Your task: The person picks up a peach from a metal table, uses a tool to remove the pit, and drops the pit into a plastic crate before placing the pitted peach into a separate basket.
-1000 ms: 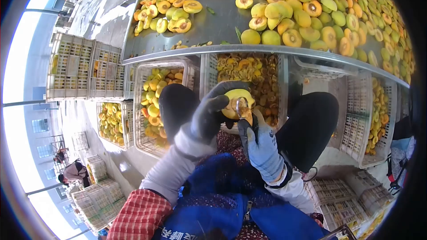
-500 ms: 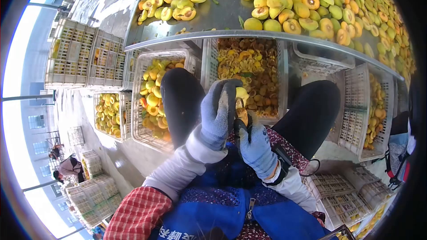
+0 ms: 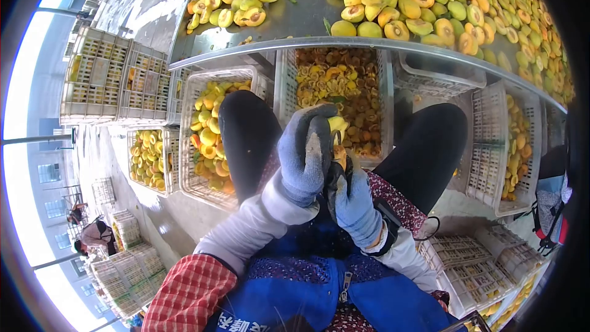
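Observation:
My left hand [image 3: 302, 158], in a blue-grey knit glove with dark fingers, is closed round a yellow peach piece [image 3: 338, 125], which shows at its fingertips. My right hand [image 3: 355, 195], gloved the same way, grips a small hand tool [image 3: 340, 154] with a tan body and a thin metal end that meets the fruit. Both hands are close together between my knees. Below them a crate [image 3: 386, 104] holds peels and brown scraps [image 3: 338, 80]. My fingers hide most of the fruit and part of the tool.
A metal table [image 3: 295, 15] ahead carries many halved peaches [image 3: 424, 0], its front edge above my knees. Crates of fruit stand at left [image 3: 184, 117] and right [image 3: 491, 147]. Stacked crates [image 3: 104, 77] line the far left. Another person [image 3: 97, 235] bends near crates; a co-worker's sleeve [image 3: 550, 200] shows at right.
The view has shifted slightly, so the table and crates sit a little higher and further left. Both hands keep their grip, and the peach piece has turned slightly at the left fingertips.

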Tool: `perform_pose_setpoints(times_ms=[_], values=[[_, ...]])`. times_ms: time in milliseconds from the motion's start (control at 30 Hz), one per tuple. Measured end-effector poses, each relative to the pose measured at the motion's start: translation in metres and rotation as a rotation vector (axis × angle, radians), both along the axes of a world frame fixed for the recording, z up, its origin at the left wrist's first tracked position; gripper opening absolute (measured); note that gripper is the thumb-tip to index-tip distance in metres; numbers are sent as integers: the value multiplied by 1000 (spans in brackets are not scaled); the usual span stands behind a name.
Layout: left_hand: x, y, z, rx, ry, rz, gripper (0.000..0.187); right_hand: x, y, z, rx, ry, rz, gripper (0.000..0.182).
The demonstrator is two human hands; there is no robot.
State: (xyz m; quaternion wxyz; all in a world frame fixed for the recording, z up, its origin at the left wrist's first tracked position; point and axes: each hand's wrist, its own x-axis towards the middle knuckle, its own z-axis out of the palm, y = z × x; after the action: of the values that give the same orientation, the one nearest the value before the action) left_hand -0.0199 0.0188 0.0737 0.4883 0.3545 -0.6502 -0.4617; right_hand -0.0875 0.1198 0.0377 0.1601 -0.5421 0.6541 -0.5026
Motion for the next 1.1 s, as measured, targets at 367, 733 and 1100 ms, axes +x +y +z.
perform_pose_setpoints(times_ms=[367, 733, 1100], values=[[7, -10, -1, 81, -253, -194, 19, -1, 19, -42, 185, -630, 192, 43], [7, -9, -15, 72, -285, -209, 24, -7, 7, -8, 504, -1517, 208, 32], [14, -10, -18, 62, -391, -221, 18, -8, 8, -15, 634, -1507, 249, 35]])
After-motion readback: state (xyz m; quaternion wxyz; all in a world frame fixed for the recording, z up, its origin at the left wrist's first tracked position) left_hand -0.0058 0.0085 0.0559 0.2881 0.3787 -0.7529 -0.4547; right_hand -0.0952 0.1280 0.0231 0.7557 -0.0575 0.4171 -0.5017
